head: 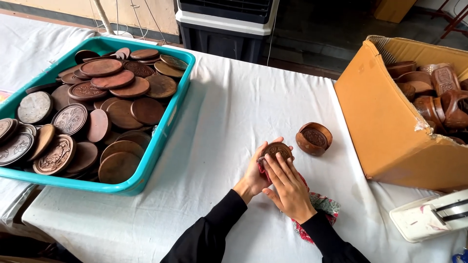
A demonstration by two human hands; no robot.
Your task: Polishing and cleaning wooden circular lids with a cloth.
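On the left of the white-covered counter (219, 112) sits a teal plastic tub (165, 131), heaped with round wooden discs (105, 90); some are plain and smooth, others carved with patterns, and a few lean on edge along the near-left side.

Near the middle, the left hand (253, 178) cups a small carved wooden disc (276, 149) from below and from the left, its fingers curled up around the disc's far rim. The right hand (288, 187) lies over the disc's near side, fingers stretched flat and close together with the tips pressed on the carved face. Both forearms wear black sleeves and come in from the bottom edge, angled toward each other. A red patterned cloth (321, 207) lies under and between the hands, trailing toward the right sleeve.

Just right of the hands, apart from them, a round carved wooden holder (314, 139) rests tilted on the counter.

Further right stands an open cardboard box (385, 126), filled with more dark carved wooden pieces (434, 92).
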